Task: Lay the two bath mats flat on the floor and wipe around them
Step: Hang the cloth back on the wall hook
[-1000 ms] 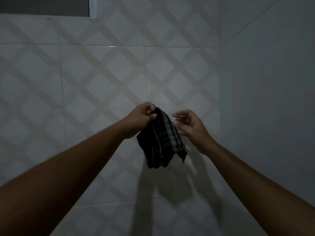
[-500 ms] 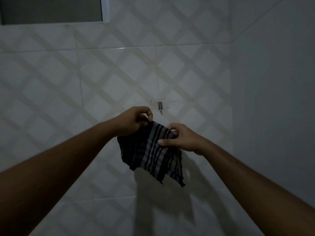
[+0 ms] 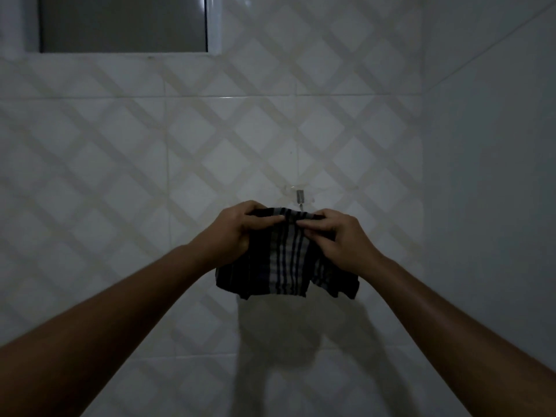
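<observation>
- The left hand (image 3: 231, 233) and the right hand (image 3: 340, 239) both gripped the top edge of a dark checked cloth with pale and blue stripes (image 3: 285, 260), with the fingers curled around the fabric.
- The cloth hung down between the two hands, in the air in front of the wall. Its lower edge was free and a little uneven.
- A small metal hook on a clear plate (image 3: 299, 196) sat on the wall just above the cloth's top edge; whether they touched, I could not tell.
- The pale tiled wall with a diamond pattern (image 3: 120, 176) met a plain grey side wall (image 3: 487, 176) at a corner, to the right of the hands.
- A window with a white frame (image 3: 123, 24) was at the upper left, well apart from the hands.
</observation>
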